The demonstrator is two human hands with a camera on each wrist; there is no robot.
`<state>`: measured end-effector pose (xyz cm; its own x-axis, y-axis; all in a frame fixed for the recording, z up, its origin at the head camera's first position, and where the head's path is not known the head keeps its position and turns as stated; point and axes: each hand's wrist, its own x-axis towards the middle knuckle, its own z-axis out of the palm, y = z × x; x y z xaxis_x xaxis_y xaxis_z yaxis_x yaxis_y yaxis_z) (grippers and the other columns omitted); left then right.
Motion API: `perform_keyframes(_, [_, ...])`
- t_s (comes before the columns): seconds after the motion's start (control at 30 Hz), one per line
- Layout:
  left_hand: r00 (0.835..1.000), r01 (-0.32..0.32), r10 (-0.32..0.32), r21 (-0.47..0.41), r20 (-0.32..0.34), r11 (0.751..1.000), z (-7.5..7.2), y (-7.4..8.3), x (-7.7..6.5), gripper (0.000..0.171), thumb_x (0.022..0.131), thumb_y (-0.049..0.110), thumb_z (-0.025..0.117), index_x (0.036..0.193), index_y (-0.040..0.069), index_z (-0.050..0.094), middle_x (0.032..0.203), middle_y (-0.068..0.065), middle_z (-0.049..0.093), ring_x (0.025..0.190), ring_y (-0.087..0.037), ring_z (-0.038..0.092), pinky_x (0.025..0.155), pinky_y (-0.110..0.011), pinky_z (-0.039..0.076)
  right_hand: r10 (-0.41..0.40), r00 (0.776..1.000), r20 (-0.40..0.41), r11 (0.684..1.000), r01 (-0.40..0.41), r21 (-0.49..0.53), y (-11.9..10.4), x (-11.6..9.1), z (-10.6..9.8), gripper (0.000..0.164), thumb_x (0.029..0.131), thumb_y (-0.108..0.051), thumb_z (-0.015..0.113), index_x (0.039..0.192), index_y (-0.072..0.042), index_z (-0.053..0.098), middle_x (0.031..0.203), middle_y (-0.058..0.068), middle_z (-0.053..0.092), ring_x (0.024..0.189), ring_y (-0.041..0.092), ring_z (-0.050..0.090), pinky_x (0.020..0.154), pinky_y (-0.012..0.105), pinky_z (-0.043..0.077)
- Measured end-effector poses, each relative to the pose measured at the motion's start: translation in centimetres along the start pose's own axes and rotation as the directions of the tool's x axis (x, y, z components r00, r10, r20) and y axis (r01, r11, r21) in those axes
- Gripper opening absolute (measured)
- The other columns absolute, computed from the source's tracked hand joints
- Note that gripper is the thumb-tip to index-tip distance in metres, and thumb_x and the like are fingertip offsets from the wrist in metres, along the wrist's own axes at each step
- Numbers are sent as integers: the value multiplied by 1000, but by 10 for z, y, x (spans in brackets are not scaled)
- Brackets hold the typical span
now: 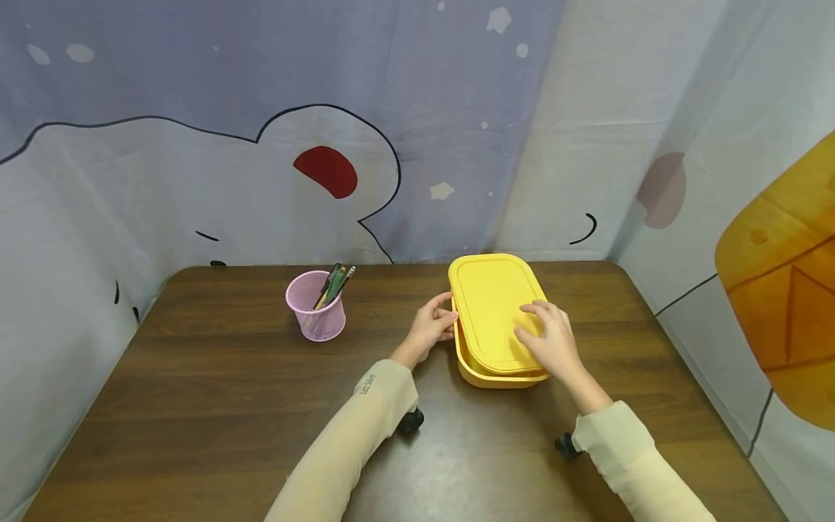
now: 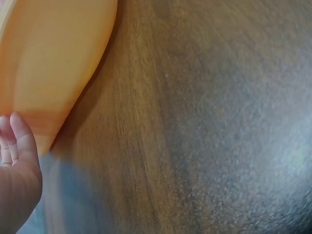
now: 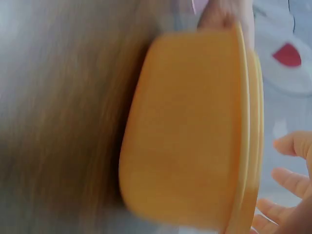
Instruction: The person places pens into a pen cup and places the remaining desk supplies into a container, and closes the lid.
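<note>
A yellow plastic food container stands on the table, its yellow lid lying slightly askew on top, so the container's rim shows along the left side and near end. At the left long side, my left hand holds the container by its edge, thumb against the wall and fingers at the rim. Above the right part of the lid is my right hand, fingers spread and loosely bent, holding nothing. In the right wrist view, the fingers of that hand are apart from the lid's edge.
A pink mesh pen cup with several pens and pencils stands left of the container on the brown wooden table. A printed curtain hangs behind the table and along its sides.
</note>
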<state>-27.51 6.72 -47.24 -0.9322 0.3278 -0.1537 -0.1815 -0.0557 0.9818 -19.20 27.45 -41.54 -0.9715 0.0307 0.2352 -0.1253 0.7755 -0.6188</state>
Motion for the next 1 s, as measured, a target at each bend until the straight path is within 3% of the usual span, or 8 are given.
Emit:
perform_keyframes(0.17, [1000, -26, 26, 50, -3, 998, -2, 0, 0, 47, 86, 13, 56, 131, 17, 42, 80, -3, 55, 59, -9, 51, 59, -23, 51, 106, 993, 55, 993, -108, 36, 20, 8, -12, 53, 83, -26, 57, 127, 0, 42, 139, 24, 27, 127, 42, 21, 100, 57, 21])
perform_keyframes(0.3, [994, -111, 112, 151, -4, 982, -4, -2, 0, 45, 85, 19, 59, 128, 15, 47, 78, -5, 57, 60, -10, 51, 60, -26, 52, 167, 982, 87, 978, -176, 114, 31, 12, -17, 60, 87, -29, 53, 133, 2, 33, 142, 24, 23, 129, 41, 22, 102, 55, 23])
perform_keyframes(0.37, [982, -185, 188, 222, 9, 957, -5, -3, -2, 44, 84, 25, 59, 126, 13, 48, 75, -5, 58, 59, -10, 52, 58, -25, 51, 196, 974, 110, 964, -212, 159, 34, 12, -18, 61, 88, -31, 50, 135, 2, 29, 142, 23, 23, 129, 40, 23, 102, 53, 25])
perform_keyframes(0.5, [960, -265, 280, 374, 15, 889, -7, -5, -6, 44, 86, 33, 56, 124, 13, 50, 73, -10, 62, 57, -12, 54, 57, -24, 49, 257, 957, 133, 928, -283, 242, 37, 11, -18, 60, 91, -30, 46, 136, 3, 26, 138, 25, 30, 127, 38, 30, 100, 47, 33])
perform_keyframes(0.63, [954, -263, 301, 468, -7, 844, -5, -4, -9, 41, 87, 29, 53, 124, 12, 51, 79, -13, 65, 57, -12, 54, 57, -22, 46, 315, 944, 99, 905, -330, 269, 39, 10, -17, 52, 91, -22, 45, 134, 4, 31, 133, 25, 39, 121, 33, 41, 86, 21, 46])
perform_keyframes(0.73, [953, -254, 301, 490, -18, 834, -4, -2, -11, 40, 87, 29, 54, 124, 12, 51, 80, -12, 65, 57, -9, 52, 56, -20, 45, 342, 937, 64, 899, -347, 266, 40, 10, -17, 46, 90, -17, 45, 130, 4, 39, 125, 25, 48, 111, 31, 50, 70, 10, 44])
perform_keyframes(0.83, [953, -257, 302, 489, -15, 833, -3, -1, -11, 41, 87, 29, 54, 124, 11, 51, 78, -13, 64, 55, -8, 50, 55, -20, 44, 353, 935, 36, 899, -350, 264, 43, 10, -15, 42, 87, -11, 45, 126, 6, 44, 115, 28, 54, 91, 22, 59, 62, 11, 46])
perform_keyframes(1.0, [954, -257, 298, 471, -13, 844, -4, -2, -12, 41, 87, 29, 55, 123, 11, 52, 79, -17, 64, 54, -9, 49, 53, -20, 41, 368, 929, 24, 891, -360, 277, 45, 9, -14, 39, 85, -7, 48, 121, 7, 49, 111, 28, 56, 73, -2, 53, 60, 12, 47])
